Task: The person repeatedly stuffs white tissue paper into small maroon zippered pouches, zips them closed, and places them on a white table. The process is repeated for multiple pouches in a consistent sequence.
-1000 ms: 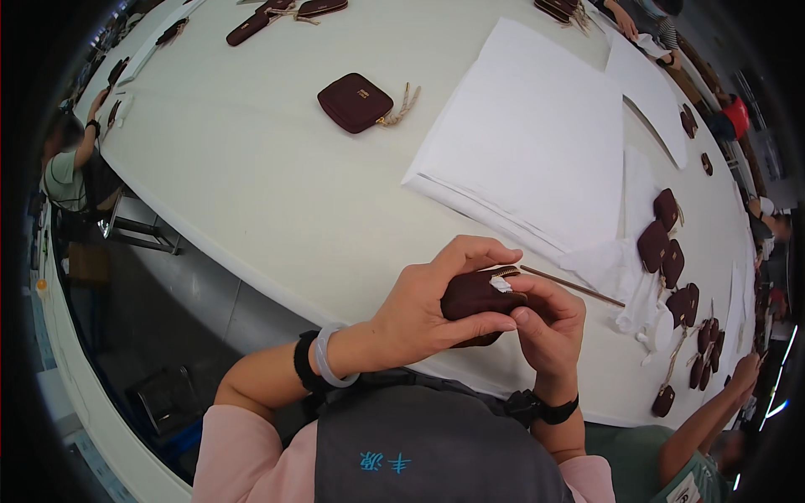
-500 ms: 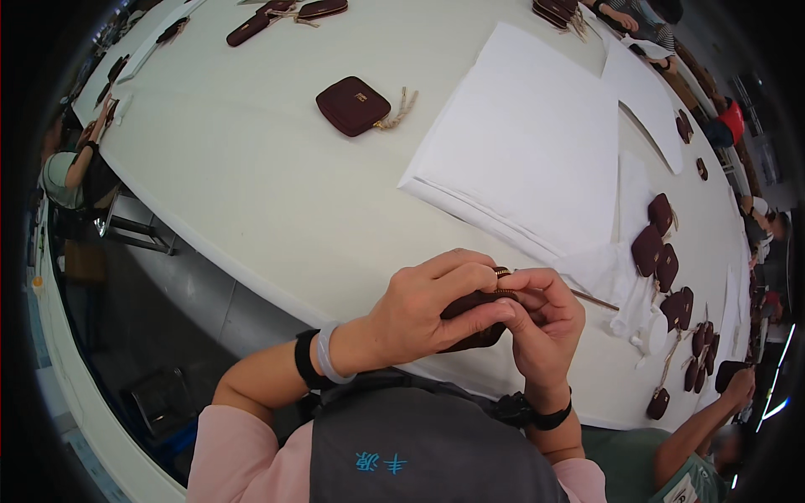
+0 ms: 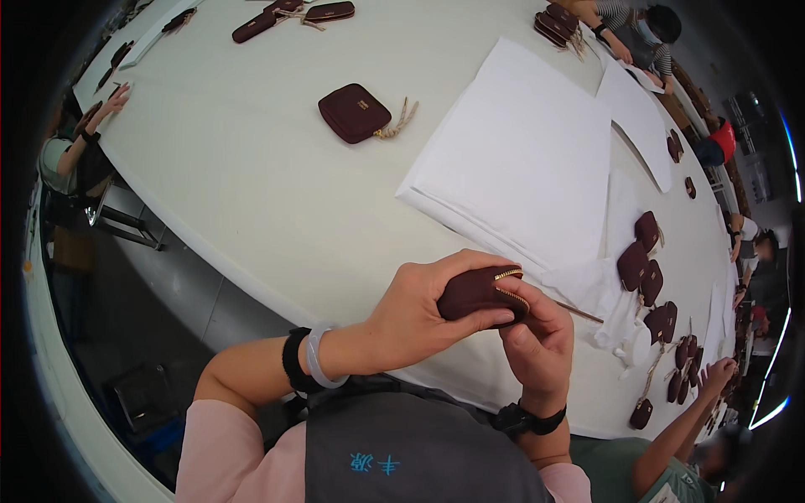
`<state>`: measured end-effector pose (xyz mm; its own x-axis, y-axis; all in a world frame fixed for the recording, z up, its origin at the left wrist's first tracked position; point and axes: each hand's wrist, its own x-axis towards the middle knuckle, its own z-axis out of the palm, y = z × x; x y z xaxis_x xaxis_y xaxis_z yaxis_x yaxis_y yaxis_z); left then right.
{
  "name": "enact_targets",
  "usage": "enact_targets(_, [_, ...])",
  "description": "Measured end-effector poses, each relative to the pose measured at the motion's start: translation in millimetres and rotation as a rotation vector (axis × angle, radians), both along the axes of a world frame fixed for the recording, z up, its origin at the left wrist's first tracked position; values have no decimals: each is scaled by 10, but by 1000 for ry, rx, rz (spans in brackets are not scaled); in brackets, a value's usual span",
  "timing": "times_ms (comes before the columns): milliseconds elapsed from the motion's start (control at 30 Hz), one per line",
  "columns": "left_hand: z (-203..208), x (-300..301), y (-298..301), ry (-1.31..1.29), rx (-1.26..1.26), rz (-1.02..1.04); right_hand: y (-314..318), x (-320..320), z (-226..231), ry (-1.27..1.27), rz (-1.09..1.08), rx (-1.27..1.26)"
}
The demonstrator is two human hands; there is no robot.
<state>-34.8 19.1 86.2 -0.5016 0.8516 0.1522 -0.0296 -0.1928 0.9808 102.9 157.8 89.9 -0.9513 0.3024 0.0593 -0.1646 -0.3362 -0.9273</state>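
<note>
Clearly, everything here centres on the maroon pouch (image 3: 468,293), held over the table (image 3: 243,180) near its edge, its gold zip (image 3: 508,273) parted at two o'clock. From nine o'clock the left hand (image 3: 407,312) is closed round it, thumb on the near side and fingers over the far side; that hold seems best kept steady without squashing the soft body. At four o'clock sits the right hand (image 3: 539,344), forefinger at the open mouth, thumb bent close below; whether they pinch the edge I cannot tell. Laying a fingertip along the lining rather than across the metal teeth would probably avoid snags, and light pressure should spare the curve where the zip bends. Farther out, a thin brown rod (image 3: 579,312) lies at three o'clock, near crumpled white tissue (image 3: 579,283). White sheets (image 3: 520,138) spread at one o'clock, a second pouch (image 3: 352,113) with a pale cord (image 3: 401,123) rests at eleven, and more pouches (image 3: 631,267) cluster around three.
</note>
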Motion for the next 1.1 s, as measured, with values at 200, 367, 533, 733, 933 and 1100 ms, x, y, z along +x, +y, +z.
enact_targets(200, [-14,-174,93,-201,-103,-155,82,-86,-66,-3,-41,-12])
enact_targets(367, [-83,-72,31,-139,-62,-222,245,-229,-127,-33,-153,-411])
enact_targets(533, [-44,1,67,-29,-100,-80,214,-274,-165,-71,-262,-449])
enact_targets(733, [-44,-45,43,-261,-242,-143,81,-159,-196,-207,-327,-80])
enact_targets(933, [-300,-89,146,-448,-59,-50,157,-259,-220,-298,-216,-34])
enact_targets(1100, [-441,-226,123,-363,-129,6,47,-270,-254,-300,-174,-71])
